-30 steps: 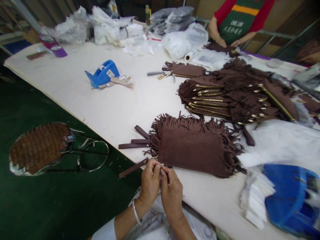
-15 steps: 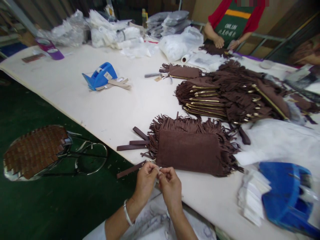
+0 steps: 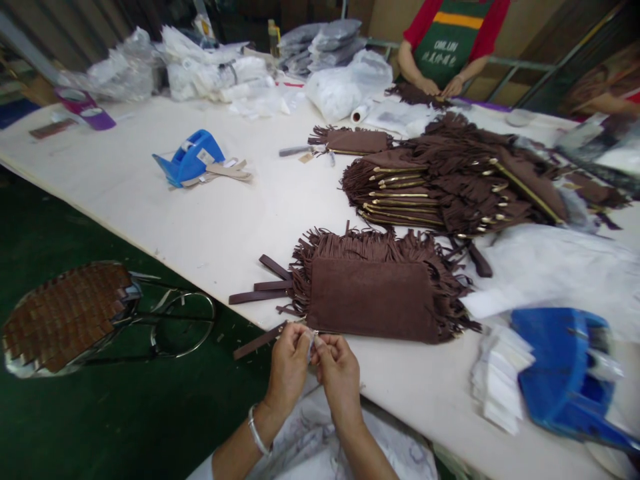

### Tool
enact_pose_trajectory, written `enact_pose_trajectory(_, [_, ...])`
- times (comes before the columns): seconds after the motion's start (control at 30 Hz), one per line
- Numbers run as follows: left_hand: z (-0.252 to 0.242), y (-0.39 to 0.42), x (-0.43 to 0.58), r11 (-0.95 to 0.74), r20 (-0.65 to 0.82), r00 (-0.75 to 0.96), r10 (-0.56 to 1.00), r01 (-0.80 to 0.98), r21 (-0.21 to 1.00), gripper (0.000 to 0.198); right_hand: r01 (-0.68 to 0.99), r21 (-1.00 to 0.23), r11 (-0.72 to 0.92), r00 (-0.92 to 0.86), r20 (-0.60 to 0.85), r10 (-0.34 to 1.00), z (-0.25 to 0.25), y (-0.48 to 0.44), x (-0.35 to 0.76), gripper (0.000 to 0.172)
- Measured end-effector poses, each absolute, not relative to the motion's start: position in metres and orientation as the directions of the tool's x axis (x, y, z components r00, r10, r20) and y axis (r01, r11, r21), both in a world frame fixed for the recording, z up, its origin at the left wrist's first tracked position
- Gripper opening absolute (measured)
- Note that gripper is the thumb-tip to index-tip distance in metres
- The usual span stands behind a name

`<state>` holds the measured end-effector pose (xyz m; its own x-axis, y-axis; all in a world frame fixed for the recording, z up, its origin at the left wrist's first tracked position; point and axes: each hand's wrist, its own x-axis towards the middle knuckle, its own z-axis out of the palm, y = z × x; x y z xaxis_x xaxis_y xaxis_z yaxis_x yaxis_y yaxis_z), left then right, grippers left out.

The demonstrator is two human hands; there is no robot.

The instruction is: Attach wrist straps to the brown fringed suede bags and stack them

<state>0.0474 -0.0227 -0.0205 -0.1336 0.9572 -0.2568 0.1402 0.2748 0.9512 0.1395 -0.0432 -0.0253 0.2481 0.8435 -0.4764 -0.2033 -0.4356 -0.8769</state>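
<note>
A brown fringed pouch (image 3: 370,297) lies at the table's front edge, dark straps (image 3: 257,297) sticking out on its left. My left hand (image 3: 289,367) is closed in a pinch at the pouch's lower left corner, beside one dark strap (image 3: 260,341) that reaches past the table edge. Fingertips of my right hand (image 3: 339,373) meet it, also pinched. Between them is a small pale, thin piece, too small and blurred to name. A little metal shows at the pouch edge just above the fingers.
Behind lies a heap of brown fringed pouches (image 3: 465,180) with gold zips. Blue tape dispensers stand at left (image 3: 193,157) and right (image 3: 565,373), white slips (image 3: 503,380) beside the right one. Plastic bags (image 3: 345,87) line the back. A co-worker (image 3: 445,53) handles brown fringe. A stool (image 3: 70,313) stands left.
The view has shifted slightly, so the table things sit a little further left. My hands stay pinched together at the pouch corner. The co-worker's hands have moved closer together.
</note>
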Motion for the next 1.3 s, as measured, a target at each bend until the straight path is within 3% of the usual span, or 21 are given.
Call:
enact_pose_trajectory(0.27, [-0.023, -0.024, 0.043, 0.263, -0.248, -0.096, 0.964, 0.208, 0.942, 0.017, -0.388, -0.791, -0.474, 0.118, -0.552, 0.825, -0.031, -0.041, 0.143, 0.035])
enact_pose_trajectory(0.53, [-0.016, -0.031, 0.05, 0.1, -0.045, -0.12, 0.992, 0.5, 0.86, 0.015, -0.425, -0.78, -0.46, 0.134, -0.557, 0.82, -0.033, -0.038, 0.141, 0.032])
enact_pose_trajectory(0.8, [-0.022, -0.054, 0.046, -0.124, 0.128, 0.037, 0.991, 0.611, 0.782, 0.031, -0.374, -0.826, -0.421, 0.156, -0.503, 0.85, -0.032, -0.039, 0.141, 0.023])
enact_pose_trajectory(1.1, [-0.017, -0.055, 0.038, -0.172, 0.105, 0.142, 0.984, 0.642, 0.747, 0.033, -0.353, -0.858, -0.374, 0.047, -0.415, 0.908, -0.027, -0.044, 0.149, 0.03])
enact_pose_trajectory(1.3, [-0.005, -0.047, 0.034, -0.082, 0.005, 0.134, 0.991, 0.582, 0.809, 0.031, -0.112, -0.943, -0.313, 0.164, -0.328, 0.93, -0.025, -0.048, 0.144, 0.032])
